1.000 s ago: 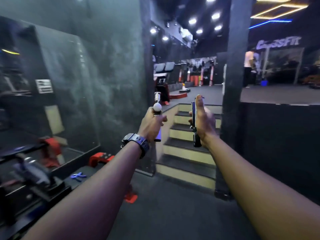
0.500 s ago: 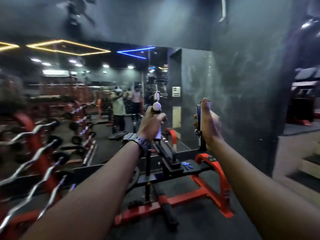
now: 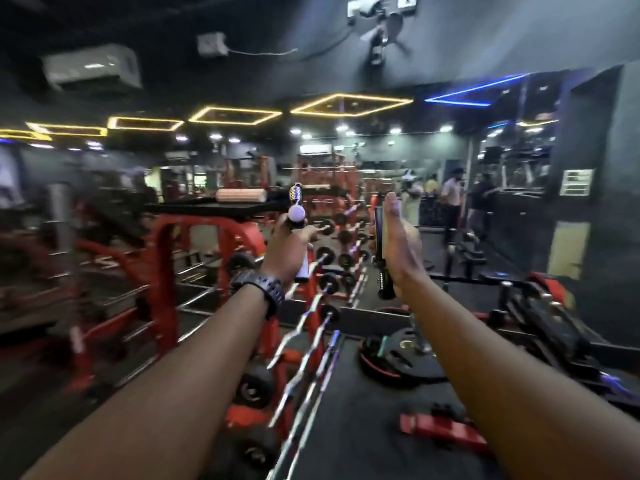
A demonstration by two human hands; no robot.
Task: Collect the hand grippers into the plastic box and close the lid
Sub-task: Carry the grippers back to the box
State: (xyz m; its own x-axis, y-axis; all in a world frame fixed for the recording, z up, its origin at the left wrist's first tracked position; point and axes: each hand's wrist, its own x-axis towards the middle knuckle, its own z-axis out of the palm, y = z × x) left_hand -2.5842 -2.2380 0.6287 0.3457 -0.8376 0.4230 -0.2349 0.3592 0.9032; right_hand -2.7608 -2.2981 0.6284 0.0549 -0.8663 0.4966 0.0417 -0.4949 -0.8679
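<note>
Across the whole background runs a dim gym hall, much of it smeared by blur: a black ceiling with yellow outlined light panels [image 3: 235, 116] and a blue light strip [image 3: 474, 95], a wall air conditioner [image 3: 91, 69] at upper left, and a mirrored wall [image 3: 512, 188] at right in which several standing figures show. Red-framed machines [image 3: 166, 258] fill the left half. A rack of curl bars and fixed barbells [image 3: 311, 327] runs down the centre toward the lower edge. A black weight plate [image 3: 398, 358] lies on the dark floor right of the rack, and a flat red piece [image 3: 446, 431] lies nearer the lower edge.

Both forearms reach forward from the lower corners, hands raised side by side at mid-frame and apart from each other. The left wrist carries a dark watch [image 3: 259, 285]. The left hand [image 3: 291, 247] is closed in a fist round the handles of a hand gripper [image 3: 298, 216]; its coil spring and a pale round knob stand upright above the knuckles, and a pale handle end shows below the palm. The right hand [image 3: 398, 251] is held edge-on, fingers straight and pointing up, with a second, dark hand gripper [image 3: 382, 271] lying upright against the palm; the dark handle end juts below the heel of the hand. Whether the thumb clamps it cannot be told from this angle.
</note>
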